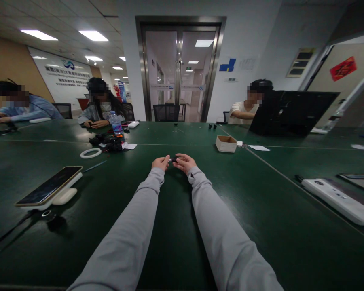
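Both arms in smooth grey sleeves stretched forward over the dark green, matte table [176, 226]. Left hand [161, 163] and right hand [184, 162] meet fingertip to fingertip out from the body, both curled and pinching a small black part [174, 159] between them; part held just above the tabletop, shape too small to tell. Beyond, to the right: an open, square cardboard box [226, 143]. To the left: a thin white ring [90, 153] lying flat beside a heap of black parts [106, 143]; nearer, a glossy phone [49, 190] tilted on a rounded white stand. Long white rectangular device [339, 201] at the right edge.
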A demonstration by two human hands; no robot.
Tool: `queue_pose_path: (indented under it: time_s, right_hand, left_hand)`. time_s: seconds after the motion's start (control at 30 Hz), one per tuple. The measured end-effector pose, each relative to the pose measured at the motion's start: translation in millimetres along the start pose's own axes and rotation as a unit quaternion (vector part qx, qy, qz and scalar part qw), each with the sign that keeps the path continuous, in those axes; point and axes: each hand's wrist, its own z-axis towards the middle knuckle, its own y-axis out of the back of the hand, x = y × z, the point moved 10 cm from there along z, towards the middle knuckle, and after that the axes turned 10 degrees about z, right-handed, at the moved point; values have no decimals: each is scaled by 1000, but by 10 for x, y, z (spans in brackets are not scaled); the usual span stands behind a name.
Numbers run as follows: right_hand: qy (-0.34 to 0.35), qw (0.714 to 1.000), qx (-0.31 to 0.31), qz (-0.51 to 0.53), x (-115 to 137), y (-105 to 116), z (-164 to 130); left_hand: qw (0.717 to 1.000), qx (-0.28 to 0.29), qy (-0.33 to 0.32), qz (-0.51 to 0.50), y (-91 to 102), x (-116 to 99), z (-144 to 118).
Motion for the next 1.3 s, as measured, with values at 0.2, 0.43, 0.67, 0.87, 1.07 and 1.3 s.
queue_pose_path:
  time_s: [0.2, 0.43, 0.67, 0.87, 1.07, 1.3]
  right_hand:
    - [0, 1000, 8, 0, -7, -17, -8]
    - [-13, 1000, 2, -1, -55, 10, 20]
    - [-13, 1000, 4, -5, -51, 5, 17]
    - [-13, 1000, 5, -5, -51, 2, 9]
    - [-9, 1000, -4, 2, -24, -24, -23]
    - [-11, 1000, -8, 5, -6, -45, -43]
  left_hand:
    - [1000, 2, 11, 5, 23, -12, -21]
    - [999, 14, 29, -8, -16, 35, -5]
    - [999, 17, 46, -7, -34, 72, 15]
    - [998, 0, 68, -1, -5, 74, 3]
    - [997, 26, 69, -8, -52, 108, 40]
    - [998, 15, 57, 0, -44, 116, 41]
